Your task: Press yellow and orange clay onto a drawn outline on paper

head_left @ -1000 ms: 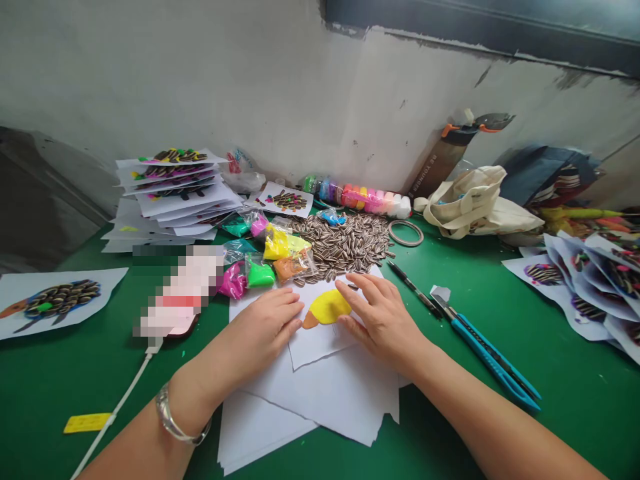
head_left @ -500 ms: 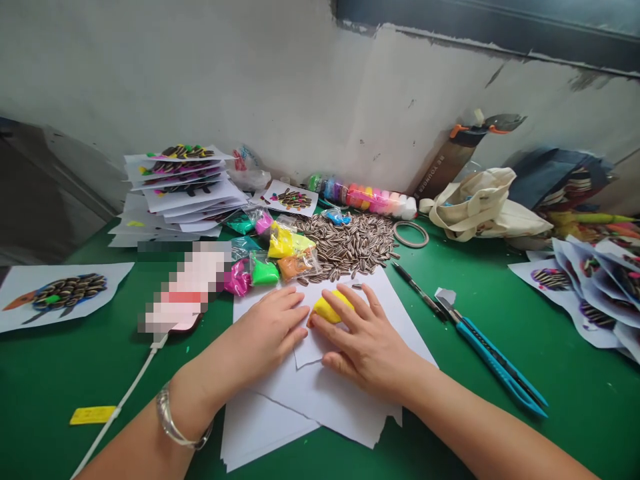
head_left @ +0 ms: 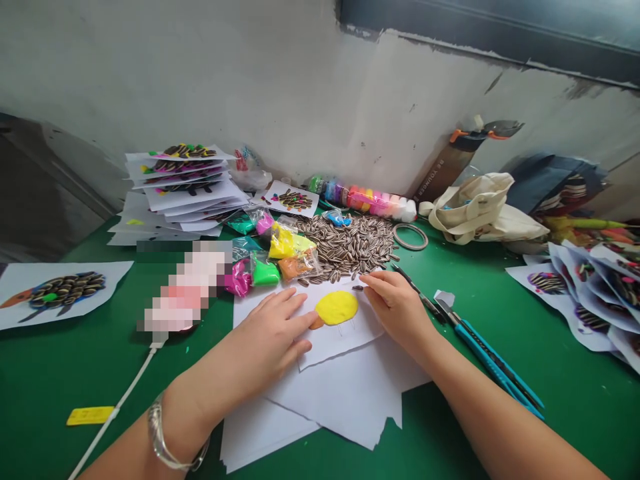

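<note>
The left hand (head_left: 270, 327), fingers spread, seems to steady the clay (head_left: 337, 308); the right hand (head_left: 400, 310), its pinch unclear, must lift one seed (head_left: 358, 288) gently.

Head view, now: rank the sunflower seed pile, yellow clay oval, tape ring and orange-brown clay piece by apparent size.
1. sunflower seed pile
2. yellow clay oval
3. tape ring, farther off, so true size against the oval is unsure
4. orange-brown clay piece, partly covered

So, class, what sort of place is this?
Probably a craft table: bags of coloured clay, a heap of seeds and a stack of seed pictures lie on it.
</note>
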Tool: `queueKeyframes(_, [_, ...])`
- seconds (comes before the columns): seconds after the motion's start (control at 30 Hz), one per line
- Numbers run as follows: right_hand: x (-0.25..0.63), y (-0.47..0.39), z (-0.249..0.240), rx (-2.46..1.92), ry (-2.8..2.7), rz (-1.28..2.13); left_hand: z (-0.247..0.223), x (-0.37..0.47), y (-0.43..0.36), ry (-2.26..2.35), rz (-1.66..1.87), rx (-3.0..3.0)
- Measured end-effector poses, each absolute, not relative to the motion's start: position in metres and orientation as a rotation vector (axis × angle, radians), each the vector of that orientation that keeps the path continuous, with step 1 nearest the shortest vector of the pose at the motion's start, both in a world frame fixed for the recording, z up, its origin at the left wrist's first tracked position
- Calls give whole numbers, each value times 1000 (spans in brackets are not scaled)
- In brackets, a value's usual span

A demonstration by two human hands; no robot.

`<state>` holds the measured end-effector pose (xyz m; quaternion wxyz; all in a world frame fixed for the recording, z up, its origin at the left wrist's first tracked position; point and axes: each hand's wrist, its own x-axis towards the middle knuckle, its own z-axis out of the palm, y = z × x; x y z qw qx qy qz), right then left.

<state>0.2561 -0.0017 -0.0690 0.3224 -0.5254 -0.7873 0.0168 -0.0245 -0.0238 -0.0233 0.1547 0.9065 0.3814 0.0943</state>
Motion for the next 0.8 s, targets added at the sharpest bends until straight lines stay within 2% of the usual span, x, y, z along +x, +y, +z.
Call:
queueKeyframes(0.23, [253, 5, -79, -1384, -2197, 29, -16, -18, -25, 1088, 93, 2591])
queueKeyframes(0.4, [248, -4, -62, -1389, -2151, 141, -11, -18, -24, 1048, 187, 2532])
queueKeyframes(0.6, [211, -22, -30, -1061, -2337, 399, -16, -20, -23, 999, 297, 2530])
queueKeyframes(0.8, [193, -22, -40, -966, -2461, 389, -13, -20, -23, 1000, 232, 2534])
